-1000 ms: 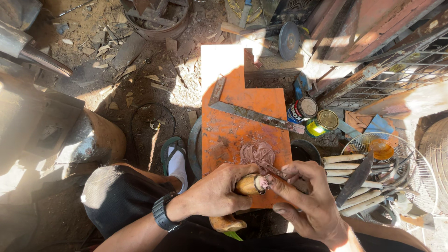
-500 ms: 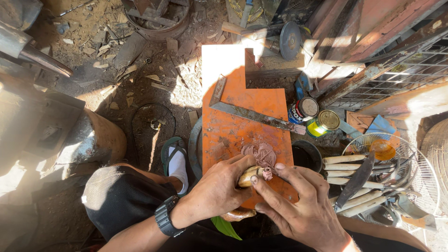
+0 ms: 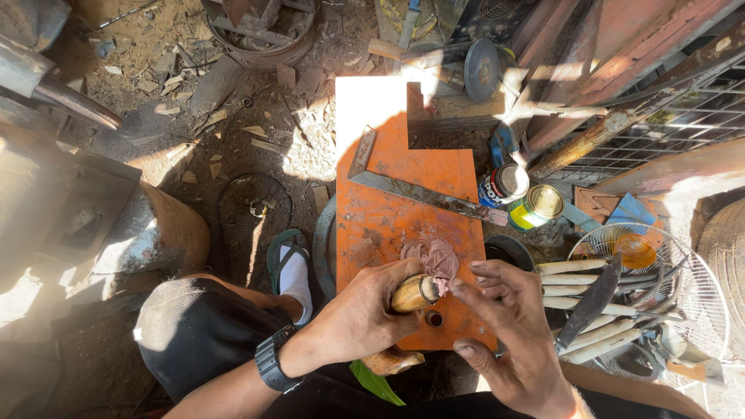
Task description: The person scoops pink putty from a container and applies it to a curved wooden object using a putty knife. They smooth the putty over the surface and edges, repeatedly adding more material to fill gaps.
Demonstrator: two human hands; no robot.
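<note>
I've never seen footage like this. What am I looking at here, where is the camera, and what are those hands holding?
There is no machine here: a person works with two bare hands, and the camera sits on that person's head, looking straight down. So you see their arms from above, a knee and a foot in a sandal.

The left hand, with a black wristwatch, grips a short wooden handle whose end is smeared with pinkish paste. The right hand hovers open beside that end, fingers spread, holding nothing.

Under them lies an orange board with a blob of the same paste, a metal try square and a small ring. Beside it stand two tins, and a wire fan guard holds pale handles and a dark blade.
</note>
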